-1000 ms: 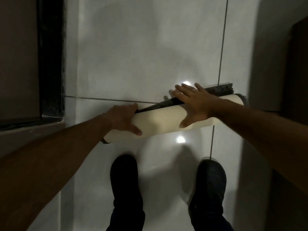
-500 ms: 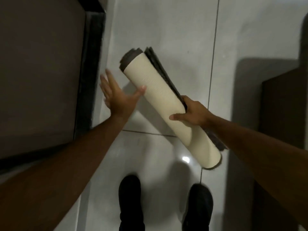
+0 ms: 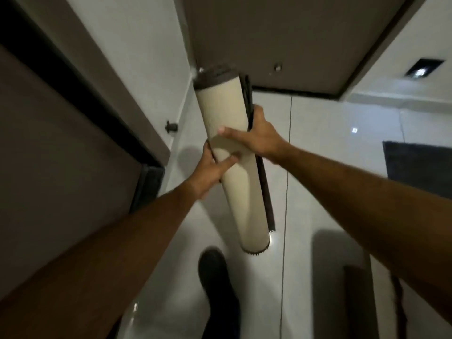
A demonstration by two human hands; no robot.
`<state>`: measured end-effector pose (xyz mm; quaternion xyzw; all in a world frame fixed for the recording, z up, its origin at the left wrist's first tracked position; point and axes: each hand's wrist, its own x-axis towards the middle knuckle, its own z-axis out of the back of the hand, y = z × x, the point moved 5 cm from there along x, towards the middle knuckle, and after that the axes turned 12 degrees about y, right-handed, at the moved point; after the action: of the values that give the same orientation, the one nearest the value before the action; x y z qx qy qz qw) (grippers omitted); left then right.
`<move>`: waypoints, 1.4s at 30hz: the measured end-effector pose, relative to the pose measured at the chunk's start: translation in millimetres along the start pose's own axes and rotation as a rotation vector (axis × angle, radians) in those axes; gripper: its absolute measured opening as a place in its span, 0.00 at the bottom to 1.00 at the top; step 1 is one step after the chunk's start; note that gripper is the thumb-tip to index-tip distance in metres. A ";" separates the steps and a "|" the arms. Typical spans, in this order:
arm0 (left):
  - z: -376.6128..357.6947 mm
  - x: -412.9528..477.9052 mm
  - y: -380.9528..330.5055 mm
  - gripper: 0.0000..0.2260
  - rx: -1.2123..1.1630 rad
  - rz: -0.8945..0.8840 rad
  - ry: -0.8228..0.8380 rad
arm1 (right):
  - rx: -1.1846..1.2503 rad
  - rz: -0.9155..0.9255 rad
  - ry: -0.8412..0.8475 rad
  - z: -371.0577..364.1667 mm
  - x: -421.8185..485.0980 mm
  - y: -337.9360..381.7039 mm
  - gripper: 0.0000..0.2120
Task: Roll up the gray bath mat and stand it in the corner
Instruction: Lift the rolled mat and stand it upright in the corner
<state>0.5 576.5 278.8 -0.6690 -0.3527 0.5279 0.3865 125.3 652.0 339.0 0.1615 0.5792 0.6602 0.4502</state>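
The rolled bath mat (image 3: 232,152), lifted clear of the floor, slants between the left hand (image 3: 211,171) and right hand (image 3: 256,135), both clasped around its middle, so carrying is underway, and next comes, likely, upending it in the corner beyond the hands.

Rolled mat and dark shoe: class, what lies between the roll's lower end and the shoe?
In the head view, only bare glossy floor tile shows between the rolled mat and the shoe.
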 end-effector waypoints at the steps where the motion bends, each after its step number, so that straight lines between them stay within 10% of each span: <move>1: 5.0 15.6 -15.0 0.36 0.030 -0.011 0.033 | -0.034 0.004 -0.057 11.3 19.8 3.6 0.47; 16: 188.7 308.4 -229.5 0.30 0.038 -0.132 -0.153 | 0.060 0.103 0.015 146.4 371.4 65.8 0.30; 34: 315.7 464.7 -188.8 0.27 -0.185 -0.058 -0.351 | -0.082 0.098 0.154 122.1 606.9 4.7 0.35; 42: 328.5 461.8 -194.2 0.27 0.160 -0.060 -0.716 | -0.230 0.013 0.251 117.3 627.0 0.0 0.48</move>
<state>-243.9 1118.3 204.0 -0.3989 -0.4426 0.7429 0.3052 -128.7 1214.6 178.2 0.0287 0.5504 0.7400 0.3856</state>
